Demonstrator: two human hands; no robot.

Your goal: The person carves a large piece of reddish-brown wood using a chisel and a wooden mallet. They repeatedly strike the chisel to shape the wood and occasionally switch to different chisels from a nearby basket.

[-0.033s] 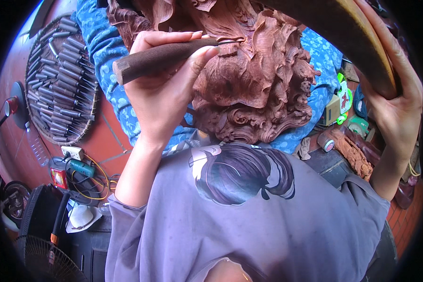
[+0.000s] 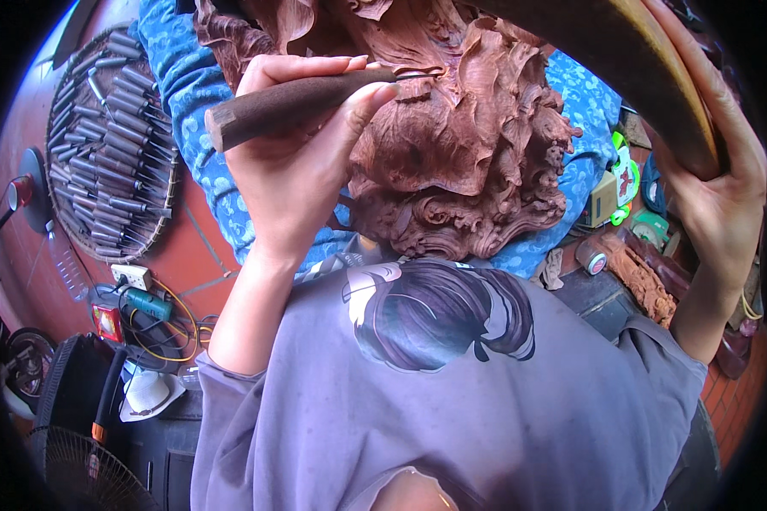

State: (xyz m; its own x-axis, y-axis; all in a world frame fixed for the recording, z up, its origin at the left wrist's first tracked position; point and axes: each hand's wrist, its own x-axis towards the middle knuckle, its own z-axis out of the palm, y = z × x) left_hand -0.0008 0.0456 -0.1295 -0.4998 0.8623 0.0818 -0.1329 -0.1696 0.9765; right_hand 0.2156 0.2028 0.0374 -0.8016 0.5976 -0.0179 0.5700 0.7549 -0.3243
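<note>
Grip, left hand (image 2: 290, 175): wrapped on the chisel (image 2: 285, 106), thumb along the near side, fingers over the top. Handle butt points to 8 o'clock, blade to 3. Blade tip sits at the carving (image 2: 435, 153); can't tell if it's biting or just resting. Carving is at 1 o'clock, reddish wood, ruffled folds all over, blue cloth (image 2: 200, 119) showing on 2 sides of it.

Right hand (image 2: 724, 175), between 2 and 3 o'clock: curled around the lower end of a dark curved wood piece (image 2: 631, 64), fingers along its outer edge. Far end runs out of frame at 12–1.

Round tray (image 2: 172, 183) at 10, loaded with handled tools (image 2: 115, 162). Bottle (image 2: 66, 264) and socket block (image 2: 132, 275) at 9. Fan (image 2: 85, 464) at 8. Tin (image 2: 591, 257) at 3.
</note>
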